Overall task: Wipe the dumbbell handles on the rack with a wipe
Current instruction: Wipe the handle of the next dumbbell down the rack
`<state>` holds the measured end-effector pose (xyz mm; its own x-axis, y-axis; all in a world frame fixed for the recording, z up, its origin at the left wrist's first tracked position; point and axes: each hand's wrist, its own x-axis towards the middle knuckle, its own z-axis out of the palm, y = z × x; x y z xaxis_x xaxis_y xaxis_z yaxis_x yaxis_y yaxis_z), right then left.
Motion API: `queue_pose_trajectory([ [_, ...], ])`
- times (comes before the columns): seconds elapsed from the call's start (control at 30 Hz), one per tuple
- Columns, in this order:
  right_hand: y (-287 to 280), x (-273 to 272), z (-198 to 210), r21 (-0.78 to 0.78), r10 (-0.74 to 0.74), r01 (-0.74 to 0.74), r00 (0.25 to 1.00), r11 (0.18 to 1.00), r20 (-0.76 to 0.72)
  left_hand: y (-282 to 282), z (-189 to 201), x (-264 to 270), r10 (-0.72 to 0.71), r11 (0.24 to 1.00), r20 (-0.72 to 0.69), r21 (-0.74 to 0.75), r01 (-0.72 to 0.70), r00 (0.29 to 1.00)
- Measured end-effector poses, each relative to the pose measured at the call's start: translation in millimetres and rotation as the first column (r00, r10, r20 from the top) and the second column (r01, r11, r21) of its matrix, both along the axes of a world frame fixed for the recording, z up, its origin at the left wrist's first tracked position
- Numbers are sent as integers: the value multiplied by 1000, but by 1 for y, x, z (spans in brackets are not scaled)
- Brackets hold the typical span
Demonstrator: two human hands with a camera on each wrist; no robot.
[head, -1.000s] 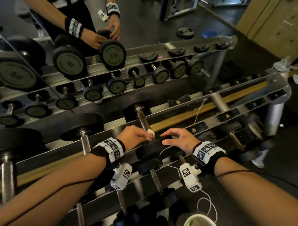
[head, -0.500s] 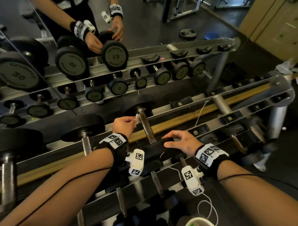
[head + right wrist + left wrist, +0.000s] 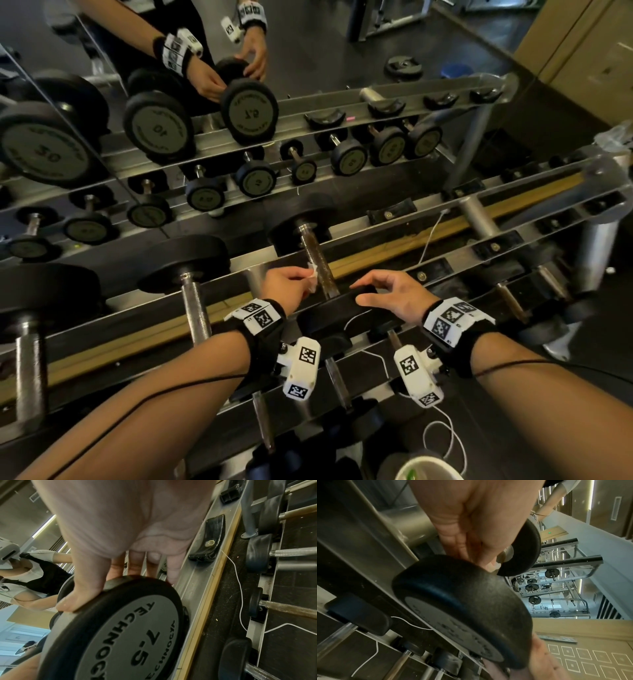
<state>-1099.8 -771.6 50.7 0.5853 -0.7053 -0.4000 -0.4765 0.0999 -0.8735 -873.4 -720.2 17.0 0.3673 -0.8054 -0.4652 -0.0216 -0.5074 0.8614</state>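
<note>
Fingers of the left hand (image 3: 286, 286) pinch a small crumpled white wipe (image 3: 312, 278) and hold it against the left side of a knurled dumbbell handle (image 3: 317, 263), about midway along its length. Fingers and thumb of the right hand (image 3: 394, 294) are loosely curved over the rim of the near black head (image 3: 337, 308) of the same dumbbell; in the right wrist view the thumb (image 3: 75, 599) lies on the rim edge of this head (image 3: 120, 635), whose grey face reads 7.5, and the other fingers reach over its top. In the left wrist view the left hand (image 3: 471, 520) reaches past the near head (image 3: 462, 608) toward the far head (image 3: 522, 550); the wipe cannot be made out there. This dumbbell lies across the upper tier of a metal rack (image 3: 513, 219), its far head (image 3: 301, 222) toward a mirror (image 3: 308, 85). Two larger dumbbells (image 3: 191, 274) rest on the same tier to the left, and smaller ones (image 3: 335, 380) occupy the lower tier beneath the wrists. A thin white cord (image 3: 431, 240) trails over the rack rails. A round white container (image 3: 424, 469) sits at the lower frame edge.
</note>
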Motion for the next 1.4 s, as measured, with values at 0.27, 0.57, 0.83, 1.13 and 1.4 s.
queue_pose_trajectory([
  [0.27,10,1,-2,-18,-53,54,998,998,25,13,-3,-3,-141,989,99,-19,144,985],
  [0.57,21,3,-9,-7,-170,171,982,985,86,18,4,-2,-323,945,244,23,328,914],
  [0.83,30,5,-4,-84,-194,199,979,976,63,27,33,-1,-411,907,329,51,419,850],
  [1.13,45,-45,17,-71,-326,344,925,936,194,62,94,-22,-55,945,230,-303,125,972],
  [1.4,119,-220,47,-124,-507,562,805,818,307,106,125,-168,-334,813,353,-361,457,874],
])
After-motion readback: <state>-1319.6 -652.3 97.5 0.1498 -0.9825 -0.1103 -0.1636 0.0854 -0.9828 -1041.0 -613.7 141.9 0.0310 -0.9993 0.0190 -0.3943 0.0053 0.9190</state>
